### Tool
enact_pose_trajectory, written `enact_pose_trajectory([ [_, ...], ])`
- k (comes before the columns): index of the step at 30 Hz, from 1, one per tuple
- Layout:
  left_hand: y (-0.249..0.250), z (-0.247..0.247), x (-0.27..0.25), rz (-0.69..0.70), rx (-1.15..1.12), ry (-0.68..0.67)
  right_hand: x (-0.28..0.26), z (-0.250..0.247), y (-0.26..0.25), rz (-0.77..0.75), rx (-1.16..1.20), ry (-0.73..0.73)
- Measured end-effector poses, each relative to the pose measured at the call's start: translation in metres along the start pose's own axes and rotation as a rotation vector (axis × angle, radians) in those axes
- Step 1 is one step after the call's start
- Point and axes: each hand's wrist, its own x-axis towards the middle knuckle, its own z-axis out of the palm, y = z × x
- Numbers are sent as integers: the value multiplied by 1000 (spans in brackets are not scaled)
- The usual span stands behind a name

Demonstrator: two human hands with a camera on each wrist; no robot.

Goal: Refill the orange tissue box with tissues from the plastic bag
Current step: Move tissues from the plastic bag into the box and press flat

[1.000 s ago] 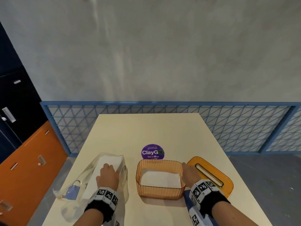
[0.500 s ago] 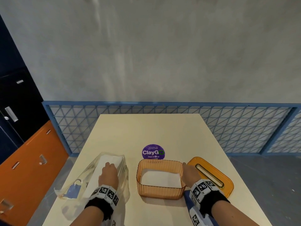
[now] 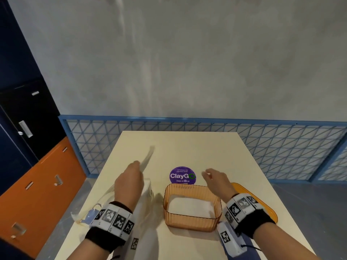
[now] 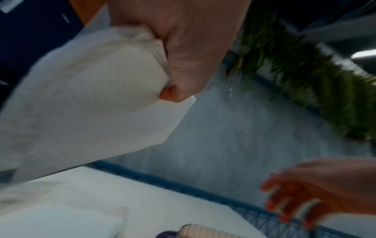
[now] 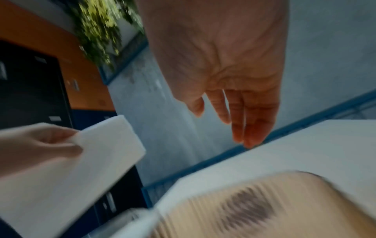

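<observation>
The orange tissue box (image 3: 191,220) stands lidless on the cream table (image 3: 180,147), with white tissues (image 3: 189,205) low inside it. My left hand (image 3: 129,182) is raised above the clear plastic bag (image 3: 105,199) and grips a white stack of tissues (image 4: 87,96) (image 5: 85,161), seen edge-on in the head view (image 3: 147,158). My right hand (image 3: 216,180) (image 5: 234,112) hovers above the box's far right corner with loose fingers, holding nothing. The orange slotted lid (image 3: 262,207) lies right of the box.
A round purple sticker (image 3: 182,175) lies on the table beyond the box. A blue lattice rail (image 3: 281,147) runs behind the table under a grey wall. Orange and dark cabinets (image 3: 37,175) stand at the left. The table's far half holds nothing else.
My left hand has come up out of the bag with a stack of tissues. My right hand has left the box's right rim and risen above it.
</observation>
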Motion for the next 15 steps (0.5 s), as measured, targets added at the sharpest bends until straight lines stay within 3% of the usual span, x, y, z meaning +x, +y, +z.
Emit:
enact_pose_trajectory([
  [3,27,-6,-13,130,-122,49,-6,-8,-47,103,651,-300],
  [5,37,-2,-24,312,-170,40,-6,-15,-62,189,986,-488],
  [7,36,12,-32,525,-173,45,-7,-21,-66,186,1072,-549],
  [9,29,26,-39,596,-209,0,-7,-24,-66,149,960,-506],
  [11,25,35,-45,463,-417,-58,-6,-26,-60,115,864,-455],
  [15,25,40,-37,-234,-1014,-198,-8,-38,-52,96,846,-391],
])
